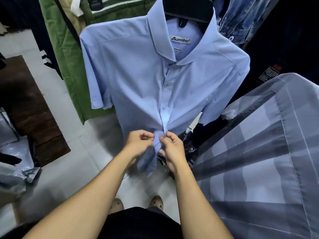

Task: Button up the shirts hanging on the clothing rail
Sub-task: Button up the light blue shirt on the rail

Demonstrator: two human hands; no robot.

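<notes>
A light blue short-sleeved shirt [138, 75] hangs in front of me on a black hanger [188, 9], with a white label inside the collar. Its upper front is closed, and two buttons show along the placket. Low on the placket, my left hand [138, 144] pinches the left edge of the fabric between thumb and fingers. My right hand [170, 149] pinches the right edge right beside it, the fingertips of both hands nearly meeting. The shirt's bottom hem hangs loose below my hands.
A green garment [69, 54] hangs to the left of the shirt. A grey-blue striped shirt [259, 161] fills the right side, with denim [241, 18] behind it. The floor has pale tiles, a dark brown mat [29, 109] and plastic bags [13, 152] at left.
</notes>
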